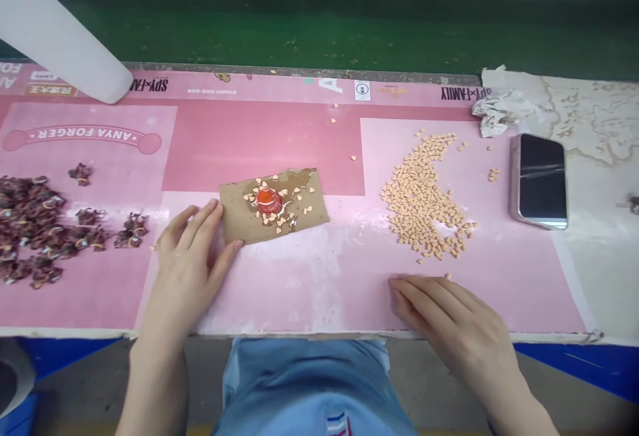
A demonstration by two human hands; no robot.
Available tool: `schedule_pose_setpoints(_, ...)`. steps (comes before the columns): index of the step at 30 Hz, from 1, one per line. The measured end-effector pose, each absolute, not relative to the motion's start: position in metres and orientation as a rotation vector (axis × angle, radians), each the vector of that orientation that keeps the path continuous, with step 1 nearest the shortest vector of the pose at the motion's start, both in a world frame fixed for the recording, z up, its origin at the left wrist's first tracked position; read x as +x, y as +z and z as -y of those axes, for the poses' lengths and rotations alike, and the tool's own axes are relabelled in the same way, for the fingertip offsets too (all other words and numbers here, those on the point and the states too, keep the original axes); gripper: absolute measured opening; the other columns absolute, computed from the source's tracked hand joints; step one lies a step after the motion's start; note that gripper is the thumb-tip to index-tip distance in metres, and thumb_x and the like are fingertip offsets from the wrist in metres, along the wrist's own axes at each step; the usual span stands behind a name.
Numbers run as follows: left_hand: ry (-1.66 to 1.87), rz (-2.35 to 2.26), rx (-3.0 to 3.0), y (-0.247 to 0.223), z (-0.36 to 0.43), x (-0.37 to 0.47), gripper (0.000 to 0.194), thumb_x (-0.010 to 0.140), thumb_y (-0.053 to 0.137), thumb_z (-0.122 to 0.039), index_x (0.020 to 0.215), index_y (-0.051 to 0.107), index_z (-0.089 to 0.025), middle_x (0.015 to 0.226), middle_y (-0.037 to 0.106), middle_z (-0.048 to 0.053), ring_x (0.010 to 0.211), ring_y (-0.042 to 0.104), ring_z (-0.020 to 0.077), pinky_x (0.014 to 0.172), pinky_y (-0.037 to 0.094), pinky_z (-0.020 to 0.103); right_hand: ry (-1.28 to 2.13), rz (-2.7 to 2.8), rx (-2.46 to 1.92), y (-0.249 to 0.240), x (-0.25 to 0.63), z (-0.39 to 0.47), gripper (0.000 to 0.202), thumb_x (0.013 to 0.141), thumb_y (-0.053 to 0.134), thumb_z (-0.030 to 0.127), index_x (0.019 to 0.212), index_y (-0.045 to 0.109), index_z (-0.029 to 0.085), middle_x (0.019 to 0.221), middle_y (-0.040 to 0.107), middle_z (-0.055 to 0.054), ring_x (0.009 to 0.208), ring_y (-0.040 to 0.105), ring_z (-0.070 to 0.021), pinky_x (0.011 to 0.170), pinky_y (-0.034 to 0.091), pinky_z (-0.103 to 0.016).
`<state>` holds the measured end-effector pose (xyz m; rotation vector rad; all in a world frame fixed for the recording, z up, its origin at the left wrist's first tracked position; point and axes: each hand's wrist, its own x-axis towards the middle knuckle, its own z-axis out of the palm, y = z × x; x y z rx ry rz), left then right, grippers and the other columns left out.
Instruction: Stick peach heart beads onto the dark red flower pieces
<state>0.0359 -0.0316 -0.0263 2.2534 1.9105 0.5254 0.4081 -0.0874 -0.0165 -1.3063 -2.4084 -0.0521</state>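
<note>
A small rectangle of brown cardboard (232,219) lies on the pink printed mat. On it is a glossy red-orange blob (269,202) in a wet patch of clear liquid, with tiny peach heart-shaped pieces scattered round it. My left hand (192,259) holds the cardboard by its near left corner, fingertips at the left edge and thumb at the lower edge. Close to the table's front edge, my right hand (449,316) rests with thumb and fingers pinched together; whatever is between the fingertips is hidden. Just beyond it spreads a heap of these peach pieces (424,196).
Dark reddish-purple clustered bits (30,223) are piled at the left. A white tapered object (64,30) juts in at upper left. To the right are a phone (542,183), crumpled tissue (499,113) and stained paper (609,116). A green surface (319,23) runs behind.
</note>
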Motion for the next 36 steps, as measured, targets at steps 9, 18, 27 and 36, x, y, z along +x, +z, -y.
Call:
schedule_pose_setpoints(9, 0.534, -1.835, 2.27, -0.027, 0.022, 0.025, 0.053, 0.11, 0.046, -0.054, 0.153, 0.054, -0.023, 0.152, 0.065, 0.013, 0.144, 0.053, 0.0396, 0.122, 0.042, 0.059, -0.081, 2.413, -1.316, -0.018, 0.409, 0.093, 0.012, 0.107, 0.062, 0.015, 0.116, 0.069, 0.018, 0.096, 0.08, -0.006, 0.082, 0.073, -0.0191, 0.079, 0.057, -0.034)
schedule_pose_setpoints(18, 0.679, -1.824, 2.354, -0.01, 0.026, 0.038, 0.034, 0.11, 0.052, -0.033, 0.141, 0.06, -0.023, 0.141, 0.07, 0.012, 0.131, 0.064, 0.0336, 0.112, 0.049, 0.049, -0.067, 2.296, -1.398, -0.013, 0.409, 0.092, 0.011, 0.107, 0.063, 0.015, 0.11, 0.071, 0.021, 0.091, 0.079, -0.004, 0.075, 0.072, -0.0176, 0.075, 0.058, -0.034)
schedule_pose_setpoints(27, 1.047, -1.135, 2.09, 0.011, 0.07, 0.126, 0.014, 0.101, 0.06, -0.007, 0.103, 0.064, -0.021, 0.086, 0.075, 0.002, 0.077, 0.068, 0.0146, 0.072, 0.058, 0.026, 0.465, 1.861, -1.034, 0.006, 0.317, 0.071, 0.018, 0.098, 0.064, 0.002, 0.106, 0.069, 0.017, 0.08, 0.074, -0.003, 0.068, 0.068, -0.0128, 0.061, 0.06, -0.024)
schedule_pose_setpoints(36, 1.168, -1.22, 2.11, 0.004, 0.066, 0.126, 0.019, 0.089, 0.057, -0.003, 0.09, 0.058, -0.021, 0.074, 0.064, -0.001, 0.066, 0.058, 0.0116, 0.065, 0.055, 0.023, 0.644, 1.83, -1.044, 0.003, 0.303, 0.074, 0.017, 0.1, 0.064, 0.005, 0.11, 0.07, 0.017, 0.085, 0.075, -0.004, 0.073, 0.07, -0.0121, 0.065, 0.062, -0.023)
